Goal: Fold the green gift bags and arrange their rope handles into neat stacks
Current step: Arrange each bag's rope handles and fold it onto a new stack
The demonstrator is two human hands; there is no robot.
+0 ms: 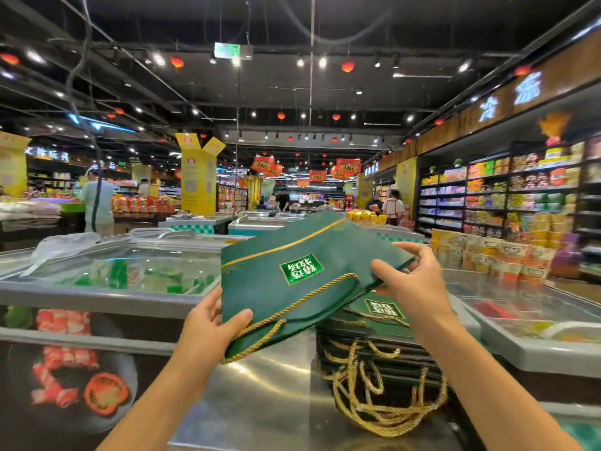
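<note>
Flattened bag [276, 281] is gripped at opposite edges by left hand [211, 323] and right hand [413, 281]. Rope handle [304, 300] is best tucked before lay-down on stack [374, 343] below right hand.

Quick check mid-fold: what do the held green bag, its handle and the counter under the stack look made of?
Green gift bag: probably stiff coated paper; satin sheen, flat panel with sharp edges. Rope handle: twisted gold cord, strands visible, fibre unclear. Counter: brushed metal, likely stainless steel, by its grey glare.
</note>
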